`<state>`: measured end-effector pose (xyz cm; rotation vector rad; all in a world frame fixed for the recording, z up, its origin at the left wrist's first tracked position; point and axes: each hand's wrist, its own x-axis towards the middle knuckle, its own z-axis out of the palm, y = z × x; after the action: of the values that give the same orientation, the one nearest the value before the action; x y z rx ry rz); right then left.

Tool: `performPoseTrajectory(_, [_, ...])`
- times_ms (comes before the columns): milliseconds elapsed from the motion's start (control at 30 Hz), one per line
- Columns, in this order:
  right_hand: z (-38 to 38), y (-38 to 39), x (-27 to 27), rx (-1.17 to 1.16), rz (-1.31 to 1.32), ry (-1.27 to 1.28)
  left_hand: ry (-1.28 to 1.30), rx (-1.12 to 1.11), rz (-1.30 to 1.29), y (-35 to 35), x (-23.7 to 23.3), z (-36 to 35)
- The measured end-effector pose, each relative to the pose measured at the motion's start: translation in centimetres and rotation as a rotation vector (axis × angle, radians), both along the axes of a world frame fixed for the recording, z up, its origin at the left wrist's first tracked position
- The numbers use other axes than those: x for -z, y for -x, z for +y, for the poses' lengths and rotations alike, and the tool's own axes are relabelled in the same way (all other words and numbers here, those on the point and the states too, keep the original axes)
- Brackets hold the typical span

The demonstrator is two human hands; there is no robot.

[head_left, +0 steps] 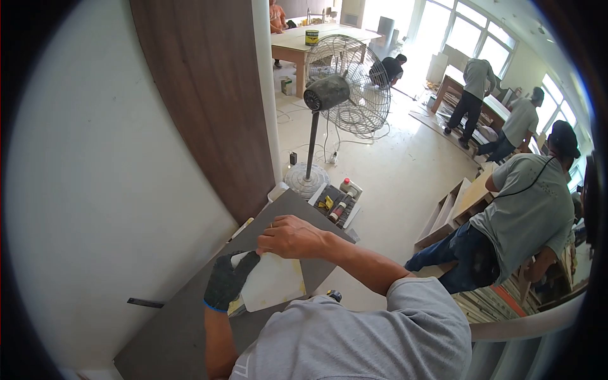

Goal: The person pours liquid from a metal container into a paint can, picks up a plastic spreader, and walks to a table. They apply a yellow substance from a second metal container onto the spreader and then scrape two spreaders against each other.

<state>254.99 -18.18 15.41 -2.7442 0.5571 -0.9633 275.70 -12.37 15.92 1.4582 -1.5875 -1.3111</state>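
Observation:
My left hand (228, 280), in a dark work glove with a blue cuff, grips the left side of a flat white sheet (275, 284) with rounded corners and yellowish stains. My bare right hand (292, 237) is closed at the sheet's upper left corner, close to the gloved fingertips. Its fingertips are partly hidden, but they appear to pinch the edge. Beneath both hands lies a large dark grey board (171, 326). Part of another light, yellowish piece (236, 308) shows under the sheet by the glove.
A pedestal fan (326, 95) stands ahead, with a tray (323, 212) of bottles and tools near its base. A white wall (95, 190) and brown panel (196, 95) border the left. Several people work at right and behind, one person (525, 202) close by beside wooden frames (453, 212).

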Motion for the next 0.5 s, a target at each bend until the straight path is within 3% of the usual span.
performPoseTrajectory(200, [-0.2, -0.1, 0.8, 0.086, -0.044, 0.167, 0.035, -0.013, 0.07, 0.2, -0.1, -0.1])
performPoseTrajectory(300, [-0.6, 0.4, 1.2, 0.095, -0.078, 0.134, 0.041, 0.056, -0.103, 0.3, -0.1, 0.5])
performPoseTrajectory(367, [-0.6, 1.0, 0.9, 0.127, -0.074, 0.086, 0.001, 0.015, 0.105, 1.0, 1.2, 0.8])
performPoseTrajectory(433, [-0.1, 0.5, 1.1, 0.124, -0.114, 0.006, 0.069, -0.028, 0.124, 1.7, 1.9, 0.4])
performPoseTrajectory(500, [0.8, -1.1, 1.7, 0.167, -0.17, -0.083, 0.328, -0.021, 0.015, 1.5, 3.6, -0.1])
